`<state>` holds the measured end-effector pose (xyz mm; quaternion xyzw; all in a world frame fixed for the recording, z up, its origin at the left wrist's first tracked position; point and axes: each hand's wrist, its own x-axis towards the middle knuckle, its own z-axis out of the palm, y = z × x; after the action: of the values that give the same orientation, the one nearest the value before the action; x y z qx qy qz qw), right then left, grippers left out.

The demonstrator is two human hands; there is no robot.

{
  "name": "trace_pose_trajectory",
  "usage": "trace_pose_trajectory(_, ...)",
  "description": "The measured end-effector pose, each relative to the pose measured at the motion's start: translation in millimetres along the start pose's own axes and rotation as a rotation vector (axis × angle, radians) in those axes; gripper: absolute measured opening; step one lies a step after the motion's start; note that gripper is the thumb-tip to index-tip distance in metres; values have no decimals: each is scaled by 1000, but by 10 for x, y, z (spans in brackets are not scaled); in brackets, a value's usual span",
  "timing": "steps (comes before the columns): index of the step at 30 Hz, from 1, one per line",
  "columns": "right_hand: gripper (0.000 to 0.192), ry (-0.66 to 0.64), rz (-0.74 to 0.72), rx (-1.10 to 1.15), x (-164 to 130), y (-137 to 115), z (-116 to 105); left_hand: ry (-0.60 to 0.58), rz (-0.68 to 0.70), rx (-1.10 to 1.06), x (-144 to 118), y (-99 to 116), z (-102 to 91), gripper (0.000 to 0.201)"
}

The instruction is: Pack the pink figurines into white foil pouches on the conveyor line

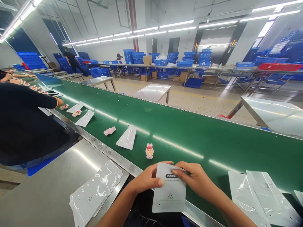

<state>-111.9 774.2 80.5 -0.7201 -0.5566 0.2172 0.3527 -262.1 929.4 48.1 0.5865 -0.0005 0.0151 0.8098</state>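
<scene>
On the far left we see a person in a dark shirt [21,123] standing close by the long green belt [189,138]. Near that person, a few little pink toys [77,113] and flat clear bags [85,118] lie on the belt.

In front of us, to the left, is a shiny metal table [47,189]. A stack of white bags [96,190] lies flat on it, near the edge of the belt.

A bit further along the belt we see a pink toy lying down [109,130], and just beside it a clear bag [127,137]. Next comes a small pink bunny toy [149,151]. It stands upright on the belt, just past our hands, and nothing touches it.

Now our own hands. Our left hand [145,179] pinches the top left edge of a white pouch [169,192], with the thumb on the front. Our right hand [195,179] pinches the top right edge of the same pouch. Both hands are closed on it. The pouch hangs straight down between them, over the near edge of the belt. It has a dark word near the top and a little triangle sign lower down.

On the right, more clear bags [258,195] lie in a loose pile on the belt, near our right arm.

Far behind the belt we see metal tables [153,91] and many blue crates [184,61] stacked up.
</scene>
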Motion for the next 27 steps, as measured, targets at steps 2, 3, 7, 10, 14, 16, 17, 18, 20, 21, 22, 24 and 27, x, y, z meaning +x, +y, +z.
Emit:
trace_pose_trajectory(2, 27, 22, 8, 14, 144, 1, 107, 33, -55, -73, -43, -129, -1, 65)
trace_pose_trajectory(3, 27, 43, 4, 3, 219, 10, 171, 92, -66, -96, -60, -192, 4, 60)
trace_pose_trajectory(7, 25, 37, -80, -11, 529, 85, 360, 446, -123, -231, -111, -409, -16, 52)
trace_pose_trajectory(10, 33, -25, -23, 101, 828, 220, 387, 625, -121, -319, -148, -507, -93, 50)
trace_pose_trajectory(14, 42, -60, 258, 153, 1229, 527, 434, 655, -84, -318, -160, -535, -185, 48)
trace_pose_trajectory(16, 36, -123, 286, 166, 1343, 651, 489, 660, -72, -267, -140, -535, -204, 48)
trace_pose_trajectory(17, 34, -147, 291, 181, 1370, 687, 510, 671, -70, -240, -125, -537, -206, 49)
trace_pose_trajectory(18, 33, -153, 292, 199, 1377, 700, 516, 686, -71, -212, -108, -541, -205, 51)
trace_pose_trajectory(20, 34, -92, 286, 233, 1345, 658, 467, 709, -83, -148, -75, -547, -192, 54)
trace_pose_trajectory(21, 35, -37, 280, 246, 1311, 605, 410, 716, -89, -107, -59, -547, -180, 54)
trace_pose_trajectory(22, 36, 34, 272, 268, 1268, 536, 337, 719, -92, -60, -44, -543, -164, 53)
trace_pose_trajectory(24, 36, 187, 248, 364, 1165, 366, 176, 712, -89, 28, -16, -523, -126, 50)
trace_pose_trajectory(27, 35, 318, 204, 558, 999, 128, 28, 682, -81, 95, 22, -478, -73, 44)
